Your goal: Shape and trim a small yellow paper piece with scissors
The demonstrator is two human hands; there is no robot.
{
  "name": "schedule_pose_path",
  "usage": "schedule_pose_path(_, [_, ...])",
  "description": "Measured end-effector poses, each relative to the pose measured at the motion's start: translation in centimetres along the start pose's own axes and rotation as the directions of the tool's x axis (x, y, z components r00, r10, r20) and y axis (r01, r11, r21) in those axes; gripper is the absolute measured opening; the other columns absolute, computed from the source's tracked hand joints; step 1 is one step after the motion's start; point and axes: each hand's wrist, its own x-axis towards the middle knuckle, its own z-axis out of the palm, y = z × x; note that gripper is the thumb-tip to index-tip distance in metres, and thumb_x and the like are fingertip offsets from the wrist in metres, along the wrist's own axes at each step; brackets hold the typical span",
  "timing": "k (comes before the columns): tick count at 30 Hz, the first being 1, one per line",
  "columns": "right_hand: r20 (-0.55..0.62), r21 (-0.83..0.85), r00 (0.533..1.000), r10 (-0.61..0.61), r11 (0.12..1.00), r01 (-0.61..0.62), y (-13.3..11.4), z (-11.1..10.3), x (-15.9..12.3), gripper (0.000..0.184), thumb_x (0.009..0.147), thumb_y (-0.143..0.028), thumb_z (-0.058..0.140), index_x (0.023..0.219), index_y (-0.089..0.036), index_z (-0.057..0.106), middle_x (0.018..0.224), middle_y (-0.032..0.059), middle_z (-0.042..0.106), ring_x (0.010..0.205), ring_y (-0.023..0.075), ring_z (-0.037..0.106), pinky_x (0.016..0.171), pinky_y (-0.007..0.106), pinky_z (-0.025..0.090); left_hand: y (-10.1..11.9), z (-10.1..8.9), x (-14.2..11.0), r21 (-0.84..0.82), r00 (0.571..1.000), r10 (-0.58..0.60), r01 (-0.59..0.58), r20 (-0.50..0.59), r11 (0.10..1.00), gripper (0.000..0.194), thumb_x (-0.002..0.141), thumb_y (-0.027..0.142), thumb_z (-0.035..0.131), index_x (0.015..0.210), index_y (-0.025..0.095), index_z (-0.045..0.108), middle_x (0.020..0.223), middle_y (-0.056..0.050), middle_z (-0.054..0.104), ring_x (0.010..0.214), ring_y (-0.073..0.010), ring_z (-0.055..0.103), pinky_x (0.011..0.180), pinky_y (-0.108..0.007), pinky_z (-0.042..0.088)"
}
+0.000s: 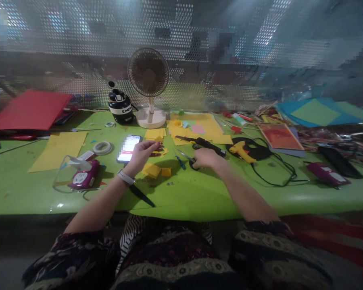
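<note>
My left hand [142, 154] is closed in a pinch on a small piece of yellow paper [159, 139], just right of the lit phone [128, 148]. My right hand [207, 158] is closed on the handles of a pair of scissors [184, 155], whose blades point left toward my left hand. Between the two hands lies a twisted blue strip [180, 162]. Below my left hand rest folded yellow pieces [152, 170] and a small yellow square [166, 172]. A black-handled tool [211, 146] sits just beyond my right hand.
A yellow glue gun [243, 152] with a looping cord lies to the right. Left are a tape roll [102, 148] and a purple power strip [85, 175]. A fan [151, 117] and a bottle [120, 106] stand behind. Coloured sheets [316, 112] lie far right.
</note>
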Motion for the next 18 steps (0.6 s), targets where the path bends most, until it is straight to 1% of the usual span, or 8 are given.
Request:
schedule_pose_path(2, [-0.006,0.006,1.000,0.006,1.000,-0.006,0.0,-0.1,-0.3,0.012,0.070,-0.025,0.068,0.071,-0.014,0.071,0.070,0.0143,0.071,0.072,0.0267,0.069,0.057,0.031,0.046,-0.1,0.1,-0.1,0.011,1.000,-0.016,0.016,0.013,1.000,0.040,0.069,0.047,0.081,0.086,0.012,0.069,0.091,-0.011,0.075,0.080,-0.0184,0.073,0.069,-0.028,0.058])
schedule_pose_path(5, [0.029,0.059,0.999,0.012,0.998,-0.014,0.5,-0.2,-0.6,0.013,0.072,-0.026,0.067,0.065,-0.015,0.068,0.064,0.0114,0.070,0.069,0.0256,0.069,0.058,0.031,0.047,-0.2,0.2,-0.1,0.005,0.999,-0.038,0.038,0.023,0.999,0.039,0.070,0.046,0.080,0.085,0.012,0.068,0.090,-0.010,0.075,0.081,-0.0186,0.073,0.070,-0.029,0.058])
schedule_pose_path(8, [0.028,0.222,0.999,0.028,0.974,-0.034,1.6,0.2,-0.6,0.011,0.074,-0.024,0.067,0.067,-0.016,0.065,0.066,0.0079,0.071,0.064,0.0220,0.070,0.057,0.029,0.048,-0.4,0.2,-0.1,-0.015,0.998,-0.046,0.047,0.043,0.999,0.037,0.073,0.045,0.078,0.085,0.012,0.066,0.092,-0.010,0.075,0.082,-0.0184,0.073,0.072,-0.030,0.059])
schedule_pose_path(10, [0.014,0.397,0.999,0.038,0.917,-0.040,2.4,0.6,-0.5,0.009,0.074,-0.022,0.069,0.074,-0.016,0.063,0.070,0.0067,0.073,0.061,0.0190,0.070,0.056,0.027,0.050,-0.5,0.3,-0.1,-0.028,0.998,-0.045,0.046,0.054,0.999,0.035,0.075,0.043,0.077,0.086,0.012,0.065,0.093,-0.010,0.074,0.084,-0.0183,0.073,0.073,-0.031,0.060])
schedule_pose_path(12, [-0.003,0.608,0.999,0.038,0.793,-0.029,2.9,1.0,-0.4,0.015,0.075,-0.021,0.073,0.080,-0.016,0.060,0.075,0.0068,0.074,0.060,0.0176,0.071,0.056,0.026,0.053,-0.5,0.4,-0.2,-0.050,0.997,-0.044,0.047,0.056,0.998,0.033,0.076,0.042,0.077,0.085,0.013,0.064,0.094,-0.010,0.074,0.086,-0.0184,0.072,0.075,-0.031,0.060])
schedule_pose_path(14, [-0.041,0.805,0.998,0.037,0.593,0.011,3.0,1.1,-0.4,0.021,0.075,-0.022,0.076,0.082,-0.017,0.057,0.077,0.0063,0.073,0.060,0.0169,0.071,0.056,0.027,0.057,-0.4,0.5,-0.4,-0.082,0.997,-0.050,0.055,0.065,0.995,0.032,0.076,0.041,0.077,0.084,0.014,0.061,0.093,-0.009,0.074,0.087,-0.0186,0.072,0.075,-0.032,0.060])
schedule_pose_path(16, [-0.078,0.926,0.997,0.026,0.372,0.063,2.6,1.1,-0.3,0.026,0.074,-0.026,0.080,0.082,-0.017,0.057,0.074,0.0046,0.072,0.056,0.0150,0.069,0.056,0.028,0.060,-0.4,0.7,-0.5,-0.116,0.995,-0.062,0.071,0.081,0.991,0.033,0.076,0.041,0.077,0.083,0.014,0.059,0.093,-0.008,0.074,0.088,-0.0188,0.072,0.076,-0.034,0.060])
schedule_pose_path(18, [-0.090,0.974,0.996,-0.010,0.206,0.091,1.8,1.1,-0.3,0.031,0.072,-0.032,0.083,0.081,-0.017,0.058,0.070,0.0030,0.071,0.051,0.0122,0.066,0.054,0.026,0.061,-0.5,0.8,-0.6,-0.142,0.993,-0.069,0.082,0.098,0.986,0.032,0.077,0.041,0.076,0.084,0.015,0.058,0.095,-0.008,0.074,0.090,-0.0192,0.072,0.078,-0.035,0.059])
